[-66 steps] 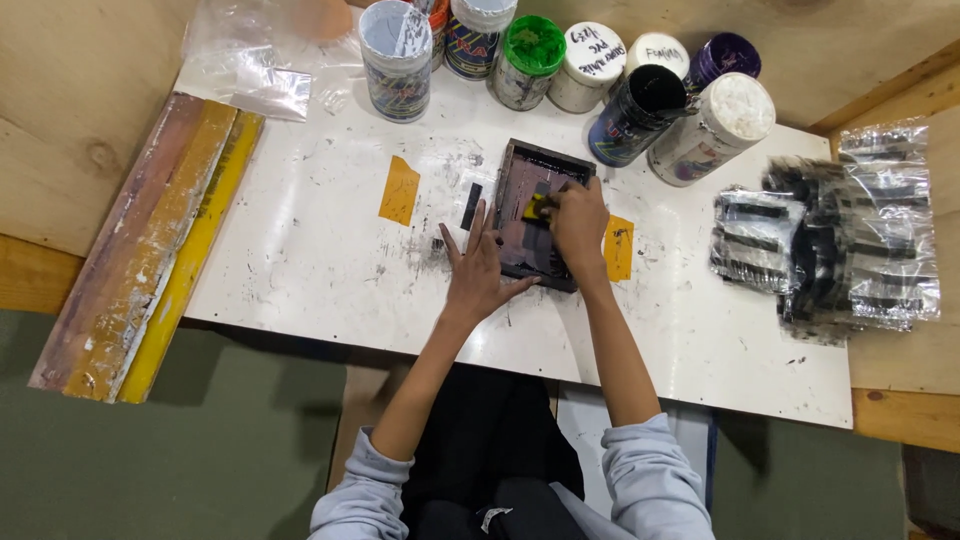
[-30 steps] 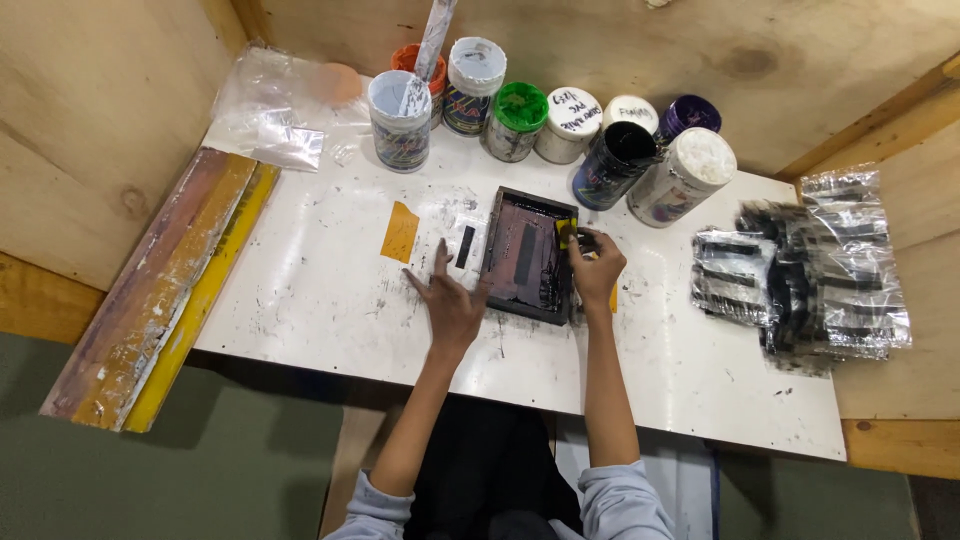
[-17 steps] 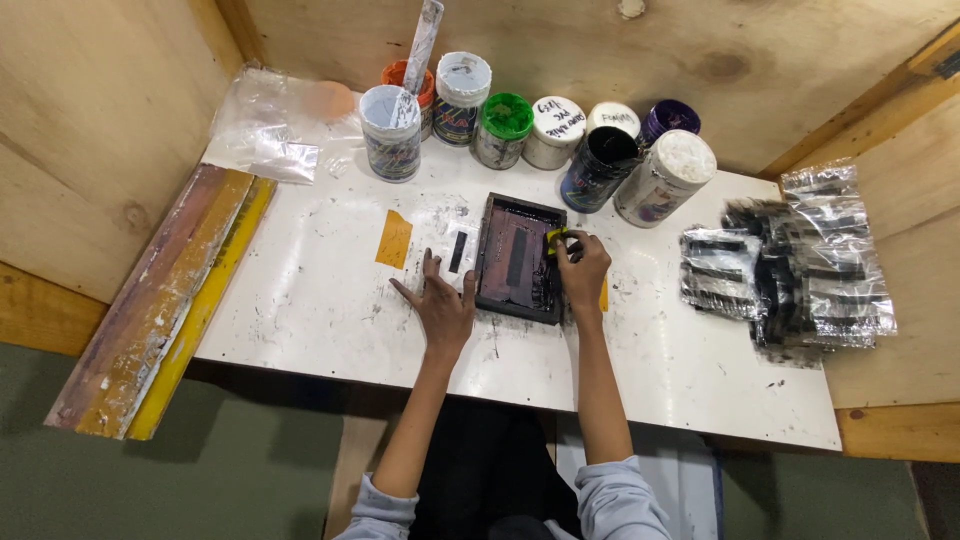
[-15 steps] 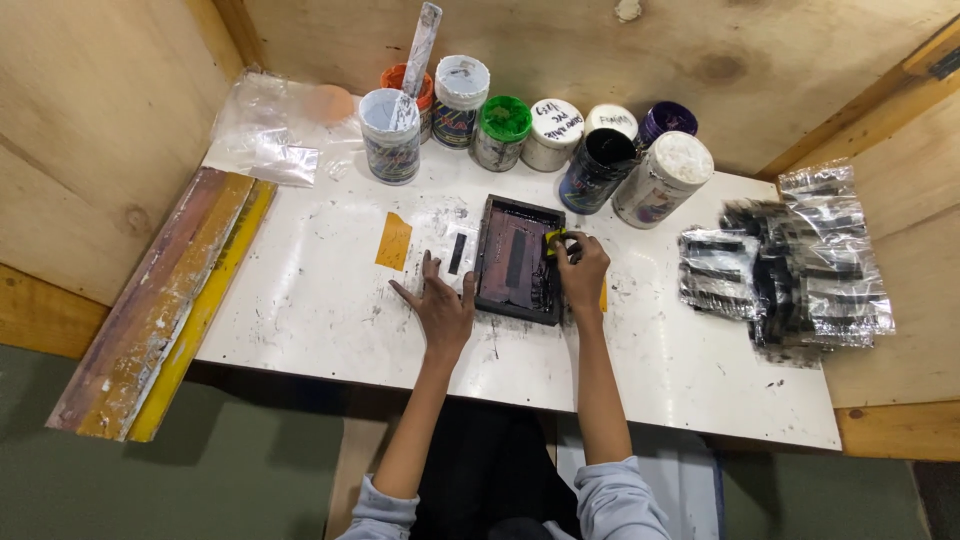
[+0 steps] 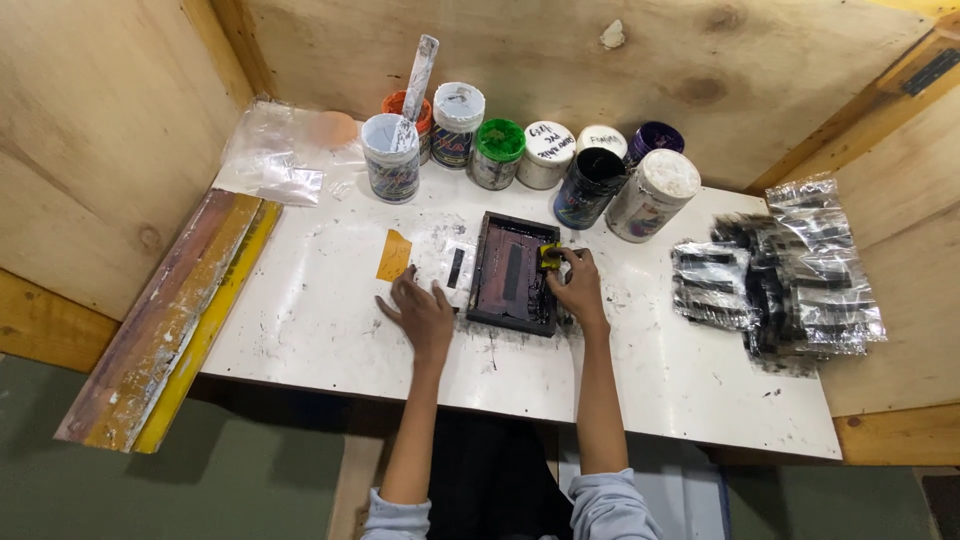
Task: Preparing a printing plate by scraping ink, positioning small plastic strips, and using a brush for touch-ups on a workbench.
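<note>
White counter (image 5: 320,330), dark frame (image 5: 512,272) at centre. Left hand (image 5: 422,313) flat beside frame, fingers spread. Right hand (image 5: 578,285) pinching small yellow block (image 5: 549,256) at frame's edge.

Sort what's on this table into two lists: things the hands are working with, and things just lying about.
In use:
- small dark screen frame, steadied by left hand
- small yellow piece, gripped by right hand

Lying about:
- paint jars
- plastic-wrapped packets
- long squeegee
- clear plastic bag
</note>
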